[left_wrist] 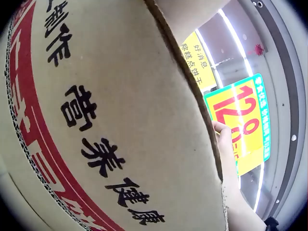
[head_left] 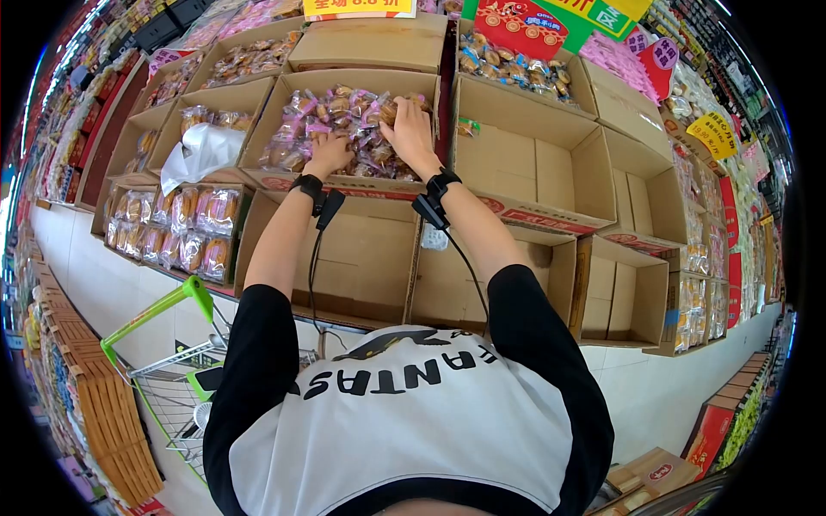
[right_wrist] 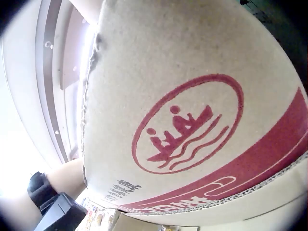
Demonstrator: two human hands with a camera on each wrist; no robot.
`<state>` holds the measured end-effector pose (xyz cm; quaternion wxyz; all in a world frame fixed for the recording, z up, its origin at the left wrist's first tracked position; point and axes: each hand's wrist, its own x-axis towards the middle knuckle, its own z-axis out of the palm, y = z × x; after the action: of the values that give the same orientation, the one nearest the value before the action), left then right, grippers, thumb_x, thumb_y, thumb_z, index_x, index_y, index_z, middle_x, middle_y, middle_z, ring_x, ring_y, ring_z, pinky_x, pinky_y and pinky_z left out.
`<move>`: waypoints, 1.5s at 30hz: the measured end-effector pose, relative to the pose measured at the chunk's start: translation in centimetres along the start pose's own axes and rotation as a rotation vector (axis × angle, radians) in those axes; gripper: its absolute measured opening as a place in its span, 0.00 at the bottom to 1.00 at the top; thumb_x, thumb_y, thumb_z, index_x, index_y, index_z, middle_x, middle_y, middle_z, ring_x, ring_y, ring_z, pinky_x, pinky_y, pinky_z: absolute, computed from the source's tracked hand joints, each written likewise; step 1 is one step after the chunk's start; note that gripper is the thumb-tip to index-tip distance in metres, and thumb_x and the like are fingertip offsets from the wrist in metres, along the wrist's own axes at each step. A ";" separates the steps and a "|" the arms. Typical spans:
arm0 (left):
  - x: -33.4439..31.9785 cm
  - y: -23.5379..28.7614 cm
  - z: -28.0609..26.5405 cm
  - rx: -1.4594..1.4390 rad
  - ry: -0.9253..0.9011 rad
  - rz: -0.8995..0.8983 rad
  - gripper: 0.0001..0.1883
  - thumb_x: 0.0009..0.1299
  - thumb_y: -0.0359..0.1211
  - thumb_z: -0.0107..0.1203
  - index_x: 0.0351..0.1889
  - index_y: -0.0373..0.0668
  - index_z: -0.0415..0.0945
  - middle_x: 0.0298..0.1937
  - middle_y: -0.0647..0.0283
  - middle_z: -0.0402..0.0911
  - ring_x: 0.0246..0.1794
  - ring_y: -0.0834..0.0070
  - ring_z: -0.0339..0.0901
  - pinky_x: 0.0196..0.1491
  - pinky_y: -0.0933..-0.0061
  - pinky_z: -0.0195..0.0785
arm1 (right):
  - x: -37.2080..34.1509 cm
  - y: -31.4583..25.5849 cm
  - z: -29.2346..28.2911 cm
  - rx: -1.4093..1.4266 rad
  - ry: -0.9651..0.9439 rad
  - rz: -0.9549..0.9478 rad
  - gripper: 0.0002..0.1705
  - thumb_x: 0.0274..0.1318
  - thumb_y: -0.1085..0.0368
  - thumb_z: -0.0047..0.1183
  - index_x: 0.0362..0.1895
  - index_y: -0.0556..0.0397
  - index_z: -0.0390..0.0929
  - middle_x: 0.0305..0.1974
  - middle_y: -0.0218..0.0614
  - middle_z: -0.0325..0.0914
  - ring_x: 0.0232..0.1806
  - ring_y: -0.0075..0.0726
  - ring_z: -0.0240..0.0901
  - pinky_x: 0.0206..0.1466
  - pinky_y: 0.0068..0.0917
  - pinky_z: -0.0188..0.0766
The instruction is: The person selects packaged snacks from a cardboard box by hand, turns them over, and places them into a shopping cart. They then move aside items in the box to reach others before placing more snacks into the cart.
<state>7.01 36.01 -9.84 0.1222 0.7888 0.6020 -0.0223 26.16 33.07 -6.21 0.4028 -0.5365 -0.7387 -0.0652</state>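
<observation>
Grip of right hand [head_left: 411, 138] open — fingers extended, resting on wrapped snacks [head_left: 361, 112] toward right side of carton [head_left: 374, 184]. Left hand [head_left: 330, 155] also open, fingers loosely spread on snacks nearer carton's front. Wrapped snacks piled inside carton. Left of carton — white plastic bag [head_left: 204, 152]. Right of carton, bigger box [head_left: 533, 163] with small green packet [head_left: 468, 127].

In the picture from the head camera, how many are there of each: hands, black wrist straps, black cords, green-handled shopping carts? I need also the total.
Hands: 2
Black wrist straps: 2
Black cords: 2
Green-handled shopping cart: 1
Total: 7
</observation>
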 end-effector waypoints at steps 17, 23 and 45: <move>-0.3 -0.7 -0.3 -0.073 0.201 -0.318 0.23 0.48 0.39 0.57 0.40 0.38 0.71 0.53 0.47 0.58 0.56 0.45 0.50 0.52 0.51 0.53 | 0.1 -0.1 0.1 0.009 -0.113 0.070 0.29 0.40 0.59 0.55 0.45 0.58 0.59 0.39 0.45 0.63 0.43 0.47 0.60 0.47 0.38 0.56; 0.1 -2.0 -1.0 -0.108 0.107 -0.212 0.17 0.46 0.40 0.57 0.29 0.38 0.75 0.41 0.51 0.72 0.46 0.57 0.67 0.46 0.58 0.60 | 0.1 0.0 0.1 0.026 -0.143 0.050 0.27 0.40 0.57 0.56 0.43 0.58 0.61 0.37 0.45 0.65 0.40 0.47 0.63 0.44 0.37 0.58; -19.0 7.7 -9.9 -0.954 0.999 0.128 0.30 0.52 0.25 0.57 0.53 0.37 0.57 0.51 0.57 0.65 0.51 0.71 0.63 0.52 0.72 0.56 | 0.0 -5.5 -6.8 1.227 -0.354 0.444 0.21 0.52 0.54 0.43 0.46 0.52 0.61 0.44 0.35 0.65 0.44 0.28 0.61 0.49 0.27 0.56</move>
<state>8.05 18.35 4.45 0.1648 0.5987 0.4825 0.6177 25.08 27.19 0.13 0.5113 -0.3522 -0.5689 0.5393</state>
